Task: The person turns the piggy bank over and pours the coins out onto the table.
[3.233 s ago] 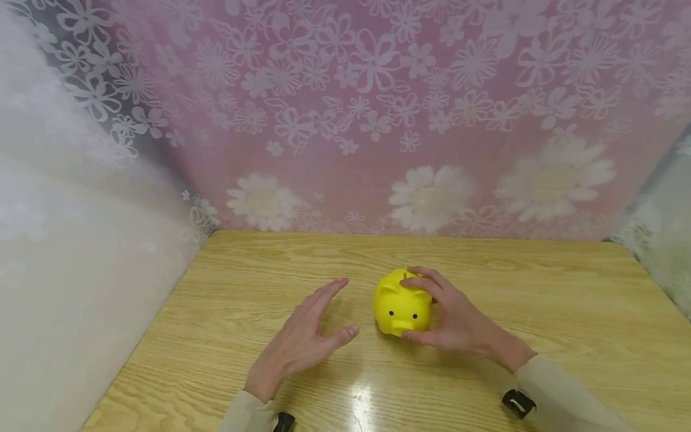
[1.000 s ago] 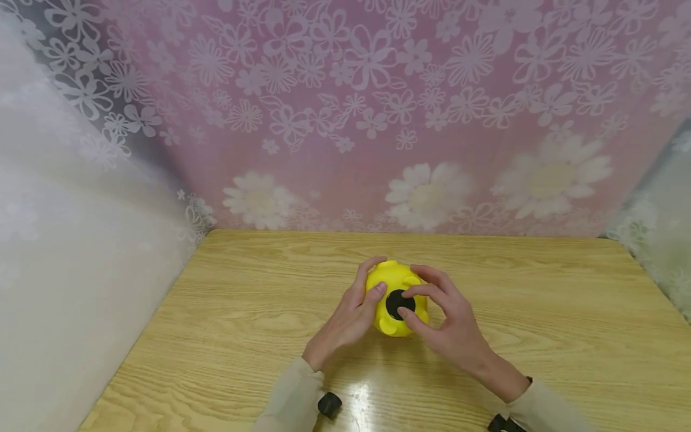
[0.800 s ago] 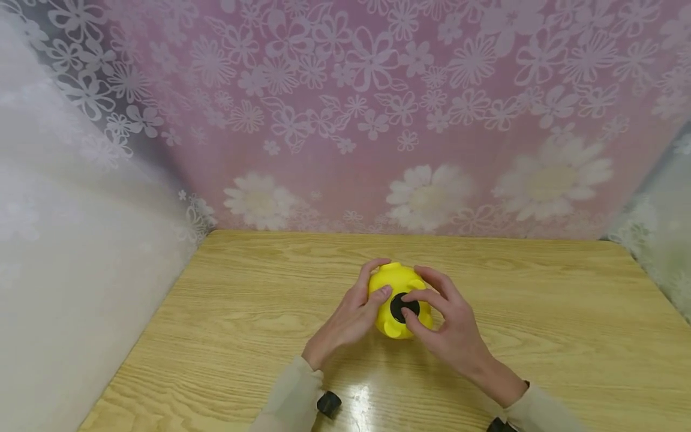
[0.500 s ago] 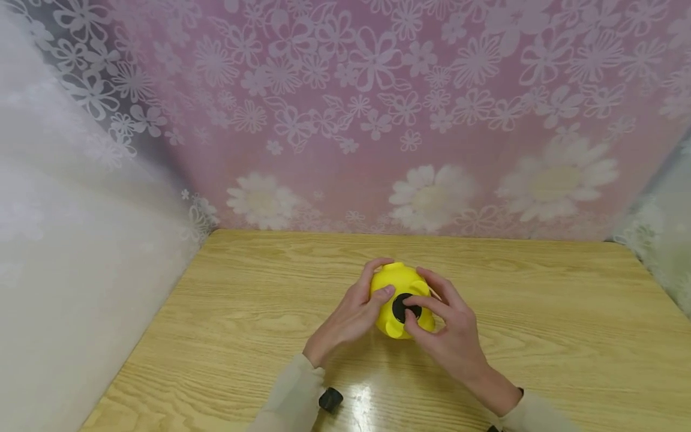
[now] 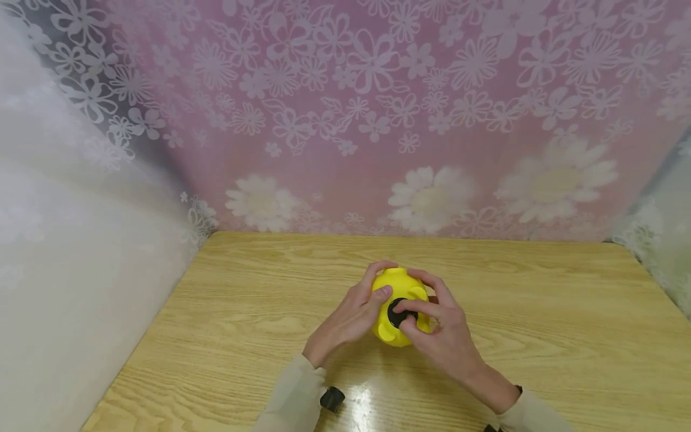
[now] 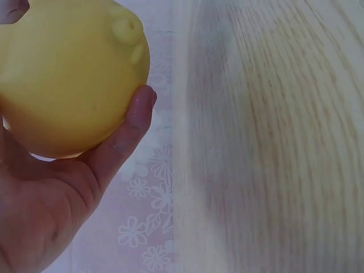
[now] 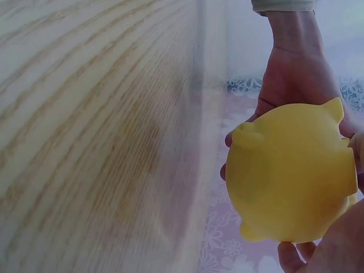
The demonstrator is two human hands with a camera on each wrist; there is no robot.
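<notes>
A yellow piggy bank (image 5: 400, 287) is turned belly up, its stubby feet and round black plug (image 5: 393, 315) facing me. My left hand (image 5: 345, 318) grips its left side, thumb on the belly and fingers curled round the far side. On the plug, the thumb and index finger of my right hand (image 5: 448, 339) pinch, while other fingers lie along the bank's right side. The left wrist view shows the rounded yellow body (image 6: 68, 85) resting in the left palm. From the right wrist, the bank (image 7: 284, 170) appears between both hands, the plug out of sight.
The wood-grain table (image 5: 259, 288) spreads out beneath the hands. A pink flowered cloth (image 5: 335, 150) hangs behind it, and a pale cloth (image 5: 92, 270) hangs along the left. Black wrist straps (image 5: 332, 398) sit at the cuffs.
The piggy bank stood upright under my right hand, my left hand apart from it. Since then it has turned belly up between both hands, and my right finger and thumb have shifted on the plug.
</notes>
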